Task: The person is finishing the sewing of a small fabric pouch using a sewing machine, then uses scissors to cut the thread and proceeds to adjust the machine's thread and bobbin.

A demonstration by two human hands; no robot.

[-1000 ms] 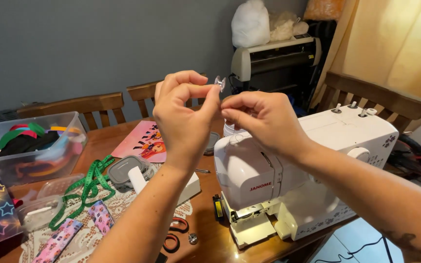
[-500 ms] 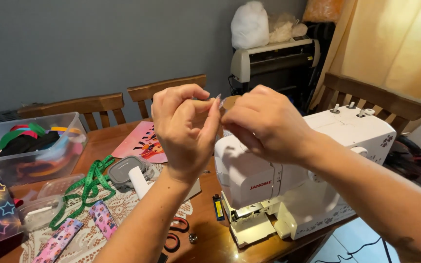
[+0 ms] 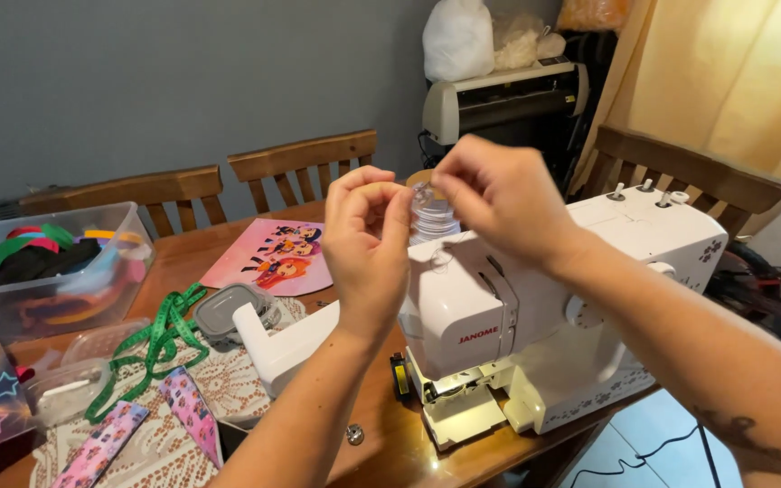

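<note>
Both hands pinch a clear bobbin (image 3: 424, 196) above the sewing machine (image 3: 544, 298): left hand (image 3: 368, 239) and right hand (image 3: 499, 194) fingers closed on it. Risk: a loosened pinch drops it onto the cluttered table (image 3: 381, 434).

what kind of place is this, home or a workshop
Most likely a home, with a dining table used for sewing. A white sewing machine stands on it beside a green tape measure and a clear bin of coloured bits. Wooden chairs and a curtain suggest a living space.
</note>
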